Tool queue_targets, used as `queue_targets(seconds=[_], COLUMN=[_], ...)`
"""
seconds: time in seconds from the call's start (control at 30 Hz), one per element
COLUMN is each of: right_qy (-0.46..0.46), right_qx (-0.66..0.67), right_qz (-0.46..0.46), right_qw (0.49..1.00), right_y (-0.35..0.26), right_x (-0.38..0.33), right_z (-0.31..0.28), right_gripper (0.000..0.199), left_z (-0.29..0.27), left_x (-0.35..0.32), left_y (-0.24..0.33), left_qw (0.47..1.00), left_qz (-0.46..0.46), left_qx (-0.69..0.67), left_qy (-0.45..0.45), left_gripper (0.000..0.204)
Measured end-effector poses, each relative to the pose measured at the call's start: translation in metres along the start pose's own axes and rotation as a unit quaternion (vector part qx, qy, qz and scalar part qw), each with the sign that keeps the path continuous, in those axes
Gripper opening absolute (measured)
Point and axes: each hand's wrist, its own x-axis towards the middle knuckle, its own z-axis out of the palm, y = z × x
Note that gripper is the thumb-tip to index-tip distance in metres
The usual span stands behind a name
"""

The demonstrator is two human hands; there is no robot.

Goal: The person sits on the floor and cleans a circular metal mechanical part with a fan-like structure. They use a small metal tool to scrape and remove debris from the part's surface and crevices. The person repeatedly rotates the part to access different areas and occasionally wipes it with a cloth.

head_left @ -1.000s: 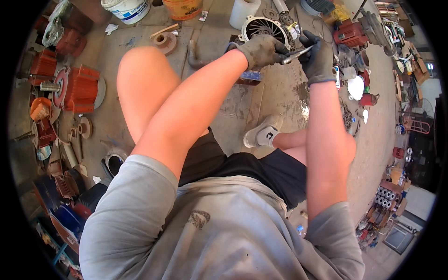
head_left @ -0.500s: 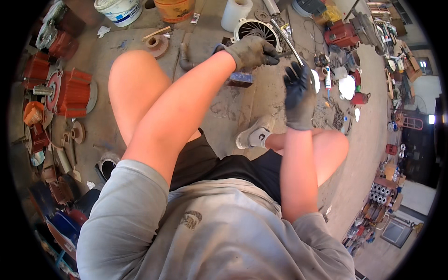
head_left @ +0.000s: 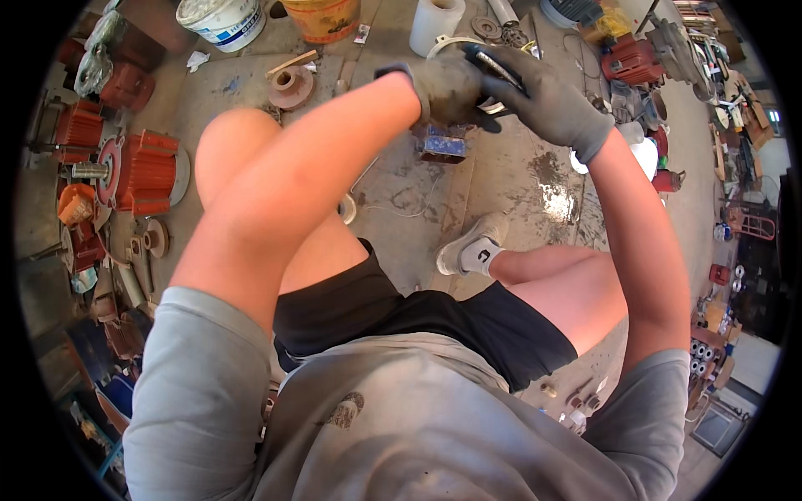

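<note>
My left hand (head_left: 455, 83), in a dark work glove, is closed, with its fingers curled beside my right hand. Reaching in from the right, my gloved right hand (head_left: 547, 100) has its fingers bent over a shiny metal piece (head_left: 499, 71) with a dark edge. The hands meet, and most of that piece is hidden between them, so its kind does not show. What my left fingers grip is hidden too. Just behind the hands, the pale rim of a round slotted cover (head_left: 447, 43) peeks out. Below them on the floor lies a small blue box (head_left: 443, 146).
Red motors (head_left: 138, 171) stand at the left, another red motor (head_left: 632, 58) at the far right. A white bucket (head_left: 221, 23), an orange bucket (head_left: 322, 18) and a white plastic roll (head_left: 436, 25) are at the back. A rusty flanged part (head_left: 291, 88) lies nearer. A wet patch (head_left: 558, 203) shines on the floor.
My right hand has come left and up to meet my left hand. The long shiny metal rod beside it no longer shows. My view has shifted slightly.
</note>
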Motion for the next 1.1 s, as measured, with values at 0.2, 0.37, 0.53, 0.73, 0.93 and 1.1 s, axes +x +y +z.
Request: queue_targets(seconds=[0.2, 0.37, 0.53, 0.73, 0.93, 1.1], right_qy=[0.018, 0.268, 0.537, 0.471, 0.168, 0.449], right_qx=[0.529, 0.585, 0.548, -0.038, 0.027, -0.076], right_qz=[0.149, 0.214, 0.260, 0.013, 0.016, 0.230], right_qw=[0.835, 0.735, 0.586, 0.881, 0.985, 0.860], right_y=[0.011, -0.011, -0.034, 0.013, 0.003, 0.015], right_x=[-0.005, -0.006, 0.011, 0.002, -0.015, -0.020], right_z=[0.030, 0.057, 0.081, 0.052, 0.012, 0.044], right_gripper=[0.053, 0.049, 0.050, 0.041, 0.031, 0.037], left_z=[-0.002, 0.000, 0.002, -0.016, -0.014, -0.020], left_x=[-0.004, -0.004, -0.001, 0.006, 0.000, -0.001], left_y=[-0.014, -0.016, -0.015, -0.031, -0.042, -0.028], left_qw=[0.965, 0.966, 0.971, 0.972, 0.989, 0.990], left_qz=[-0.073, -0.094, -0.098, -0.051, -0.002, -0.022], left_qx=[0.228, 0.223, 0.207, 0.194, 0.137, 0.121], left_qy=[-0.108, -0.096, -0.076, -0.120, -0.052, -0.068], left_gripper=[0.110, 0.119, 0.123, 0.124, 0.115, 0.112])
